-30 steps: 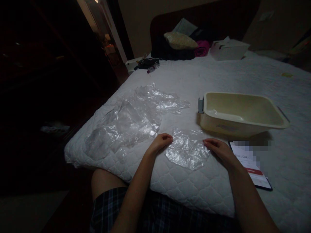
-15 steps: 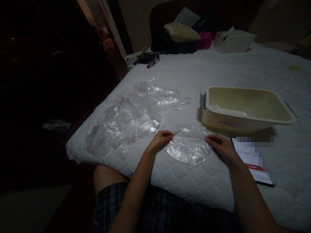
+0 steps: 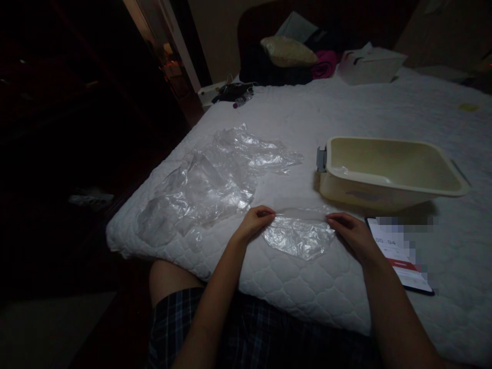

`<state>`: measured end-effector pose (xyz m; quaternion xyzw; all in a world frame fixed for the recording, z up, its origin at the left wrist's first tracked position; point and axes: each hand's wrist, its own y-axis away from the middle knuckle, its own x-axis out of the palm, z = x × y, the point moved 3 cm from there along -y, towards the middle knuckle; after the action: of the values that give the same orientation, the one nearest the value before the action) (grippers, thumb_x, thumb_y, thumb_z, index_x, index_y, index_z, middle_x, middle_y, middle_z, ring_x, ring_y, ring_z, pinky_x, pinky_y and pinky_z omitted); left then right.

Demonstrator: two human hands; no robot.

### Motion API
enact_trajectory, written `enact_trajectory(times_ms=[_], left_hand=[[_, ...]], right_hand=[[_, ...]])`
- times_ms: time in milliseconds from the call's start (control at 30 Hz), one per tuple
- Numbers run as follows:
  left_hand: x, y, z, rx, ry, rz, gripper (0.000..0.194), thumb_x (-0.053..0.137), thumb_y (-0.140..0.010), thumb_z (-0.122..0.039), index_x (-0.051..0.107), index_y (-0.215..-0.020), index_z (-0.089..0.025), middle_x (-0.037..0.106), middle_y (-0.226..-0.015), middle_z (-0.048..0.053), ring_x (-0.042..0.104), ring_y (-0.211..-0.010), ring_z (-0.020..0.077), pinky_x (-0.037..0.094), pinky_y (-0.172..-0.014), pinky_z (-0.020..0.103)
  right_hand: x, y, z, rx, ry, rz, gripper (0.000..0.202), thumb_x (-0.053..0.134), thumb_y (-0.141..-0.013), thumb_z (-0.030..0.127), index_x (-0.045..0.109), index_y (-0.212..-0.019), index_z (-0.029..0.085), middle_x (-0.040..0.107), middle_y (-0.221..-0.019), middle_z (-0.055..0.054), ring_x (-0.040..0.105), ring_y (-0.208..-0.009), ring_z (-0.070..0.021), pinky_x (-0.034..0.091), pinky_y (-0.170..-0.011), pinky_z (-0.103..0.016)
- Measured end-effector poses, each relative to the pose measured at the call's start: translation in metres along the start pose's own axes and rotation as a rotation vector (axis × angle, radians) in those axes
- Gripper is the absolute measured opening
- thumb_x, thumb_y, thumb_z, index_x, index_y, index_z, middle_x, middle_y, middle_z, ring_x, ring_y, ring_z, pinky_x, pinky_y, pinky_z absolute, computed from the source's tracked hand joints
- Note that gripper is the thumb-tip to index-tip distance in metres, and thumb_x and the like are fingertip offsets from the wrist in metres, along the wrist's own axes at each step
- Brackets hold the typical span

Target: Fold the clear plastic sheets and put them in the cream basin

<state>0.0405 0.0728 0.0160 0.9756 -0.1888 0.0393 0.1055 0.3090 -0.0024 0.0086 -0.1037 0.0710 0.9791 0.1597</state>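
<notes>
A small clear plastic bag [image 3: 300, 237] is stretched flat over the near edge of the white quilted bed. My left hand [image 3: 257, 221] pinches its upper left corner, and my right hand [image 3: 350, 233] pinches the upper right corner. To the left lies a spread of crumpled clear plastic bags [image 3: 215, 179]. Beyond my right hand stands a cream plastic bin [image 3: 388, 190] with a grey latch on its left side; no contents show in it. A phone [image 3: 400, 261] with a lit screen lies beside my right wrist.
At the far side of the bed are a white box [image 3: 369, 66], a magenta roll [image 3: 325, 64] and a pale cushion [image 3: 289, 51] on dark fabric. A small bottle [image 3: 239, 102] lies near the far left edge. The bed's left edge drops to a dark floor.
The bag's top edge between my hands has shifted slightly, and its lower part has drawn up a little. Both hands keep their pinch and have barely moved.
</notes>
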Motion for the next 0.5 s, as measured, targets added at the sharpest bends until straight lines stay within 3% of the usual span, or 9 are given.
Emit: enact_trajectory(times_ms=[200, 333, 500], left_hand=[[0.0, -0.001, 0.002, 0.013, 0.019, -0.032, 0.033, 0.074, -0.06, -0.034, 0.066, -0.083, -0.011, 0.057, -0.064, 0.0, 0.043, -0.05, 0.0047, 0.028, -0.046, 0.019], [-0.001, -0.002, 0.005, 0.007, 0.042, -0.053, 0.037, 0.074, -0.06, -0.033, 0.067, -0.09, -0.012, 0.06, -0.069, 0.003, 0.044, -0.054, 0.0057, 0.029, -0.048, 0.019], [-0.003, -0.002, 0.004, 0.047, -0.048, -0.042, 0.026, 0.069, -0.062, -0.027, 0.068, -0.083, -0.011, 0.054, -0.059, -0.001, 0.038, -0.047, 0.0042, 0.025, -0.045, 0.019]], right_hand=[[0.002, 0.001, 0.005, -0.02, 0.041, -0.024, 0.035, 0.069, -0.064, 0.046, 0.069, -0.088, 0.021, 0.068, -0.082, -0.006, 0.061, -0.073, -0.0204, 0.047, -0.06, -0.031], [0.002, 0.0, 0.008, -0.092, 0.087, -0.045, 0.028, 0.068, -0.064, 0.043, 0.07, -0.083, 0.021, 0.069, -0.084, -0.006, 0.062, -0.081, -0.0236, 0.048, -0.072, -0.036], [0.003, 0.0, 0.012, -0.132, 0.112, -0.048, 0.023, 0.067, -0.066, 0.04, 0.071, -0.081, 0.023, 0.07, -0.088, -0.005, 0.062, -0.087, -0.0238, 0.045, -0.082, -0.039]])
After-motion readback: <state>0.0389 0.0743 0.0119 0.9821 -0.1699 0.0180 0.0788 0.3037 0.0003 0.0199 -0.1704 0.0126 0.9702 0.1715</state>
